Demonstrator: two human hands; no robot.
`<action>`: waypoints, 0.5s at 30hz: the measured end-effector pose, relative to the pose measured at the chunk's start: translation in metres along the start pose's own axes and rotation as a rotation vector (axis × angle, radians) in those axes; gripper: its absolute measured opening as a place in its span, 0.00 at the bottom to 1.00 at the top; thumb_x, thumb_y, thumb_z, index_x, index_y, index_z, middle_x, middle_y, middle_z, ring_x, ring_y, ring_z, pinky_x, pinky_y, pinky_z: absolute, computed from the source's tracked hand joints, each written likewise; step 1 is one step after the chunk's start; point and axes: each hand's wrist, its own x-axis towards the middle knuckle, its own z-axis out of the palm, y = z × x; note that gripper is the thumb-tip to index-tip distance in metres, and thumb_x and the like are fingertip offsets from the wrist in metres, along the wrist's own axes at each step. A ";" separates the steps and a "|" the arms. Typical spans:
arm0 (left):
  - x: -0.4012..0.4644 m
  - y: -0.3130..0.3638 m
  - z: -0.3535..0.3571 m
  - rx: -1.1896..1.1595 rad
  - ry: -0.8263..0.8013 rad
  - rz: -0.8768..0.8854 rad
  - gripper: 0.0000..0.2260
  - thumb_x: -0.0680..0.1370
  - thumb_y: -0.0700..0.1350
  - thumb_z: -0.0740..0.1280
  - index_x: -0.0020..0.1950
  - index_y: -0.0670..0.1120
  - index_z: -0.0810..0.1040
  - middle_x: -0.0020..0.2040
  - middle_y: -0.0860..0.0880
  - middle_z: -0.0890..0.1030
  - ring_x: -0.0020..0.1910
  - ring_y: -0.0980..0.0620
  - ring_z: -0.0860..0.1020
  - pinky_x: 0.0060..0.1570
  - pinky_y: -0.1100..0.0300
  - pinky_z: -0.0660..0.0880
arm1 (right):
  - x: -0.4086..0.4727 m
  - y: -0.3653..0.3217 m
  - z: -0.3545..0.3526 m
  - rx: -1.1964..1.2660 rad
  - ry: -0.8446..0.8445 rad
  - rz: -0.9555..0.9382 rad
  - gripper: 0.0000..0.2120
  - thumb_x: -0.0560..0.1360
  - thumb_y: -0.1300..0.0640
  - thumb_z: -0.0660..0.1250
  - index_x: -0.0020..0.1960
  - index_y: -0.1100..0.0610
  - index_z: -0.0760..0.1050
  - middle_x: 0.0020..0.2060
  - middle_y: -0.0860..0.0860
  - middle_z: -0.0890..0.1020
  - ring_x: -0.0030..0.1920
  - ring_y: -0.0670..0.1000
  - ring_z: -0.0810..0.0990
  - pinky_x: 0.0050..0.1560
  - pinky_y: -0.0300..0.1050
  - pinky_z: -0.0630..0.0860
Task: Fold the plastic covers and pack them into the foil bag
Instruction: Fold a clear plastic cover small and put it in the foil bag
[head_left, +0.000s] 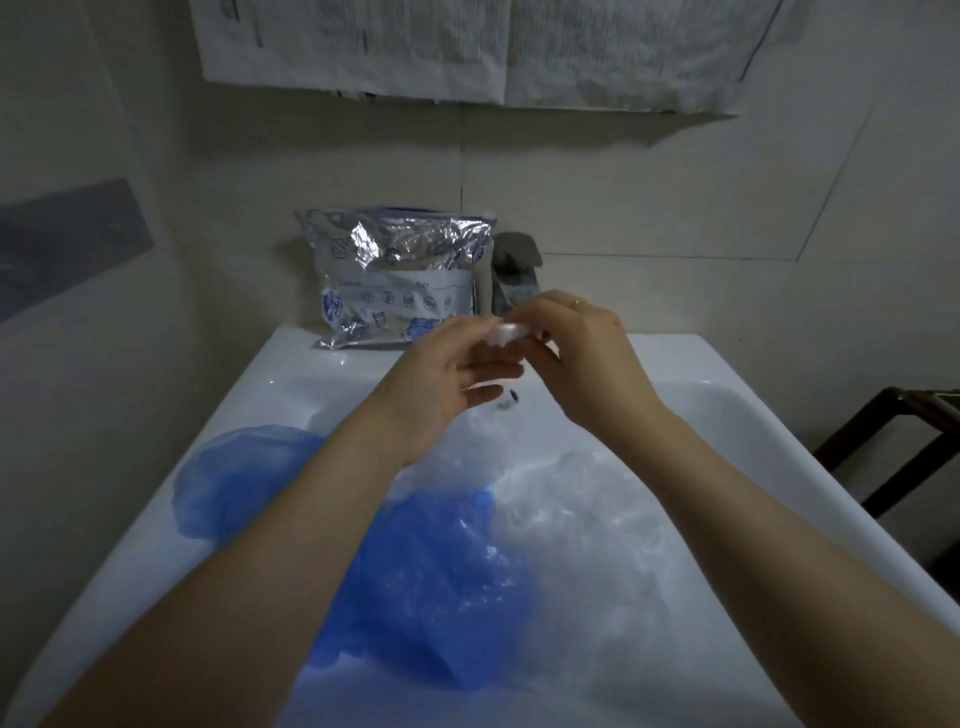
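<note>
Foil bag (397, 278) one, blue covers (415, 582) two, clear cover (582, 525) one, left hand (441, 384) and right hand (582, 353) each in a pinching grip on small folded cover (506, 331)

foil bag (397, 278): silver, blue printed icons; covers: one blue (415, 566), one clear-whitish (582, 519); sink (291, 364) white; faucet (511, 270) grey

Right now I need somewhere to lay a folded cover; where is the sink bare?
Bare: the sink's left rim beside the blue covers, and the back ledge right of the foil bag. Crowded: the basin, filled with blue and clear covers.
</note>
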 end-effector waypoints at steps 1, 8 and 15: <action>0.004 0.009 -0.003 -0.044 -0.027 0.063 0.09 0.72 0.45 0.67 0.51 0.44 0.75 0.43 0.48 0.82 0.42 0.53 0.81 0.43 0.62 0.76 | 0.013 -0.003 -0.001 0.017 0.044 0.036 0.09 0.72 0.59 0.64 0.47 0.62 0.80 0.39 0.54 0.81 0.38 0.55 0.78 0.40 0.41 0.70; 0.043 0.071 -0.022 0.323 0.092 0.391 0.09 0.77 0.36 0.63 0.39 0.46 0.77 0.30 0.54 0.80 0.31 0.59 0.76 0.35 0.66 0.73 | 0.098 0.001 0.019 0.267 0.053 0.286 0.07 0.70 0.63 0.69 0.48 0.60 0.79 0.39 0.56 0.83 0.41 0.54 0.80 0.45 0.50 0.76; 0.125 0.094 -0.107 1.381 0.445 0.385 0.16 0.75 0.39 0.66 0.63 0.43 0.75 0.62 0.42 0.74 0.58 0.45 0.74 0.56 0.59 0.69 | 0.181 0.022 0.047 0.131 -0.006 0.270 0.04 0.71 0.61 0.69 0.43 0.61 0.76 0.37 0.54 0.77 0.39 0.53 0.73 0.35 0.44 0.65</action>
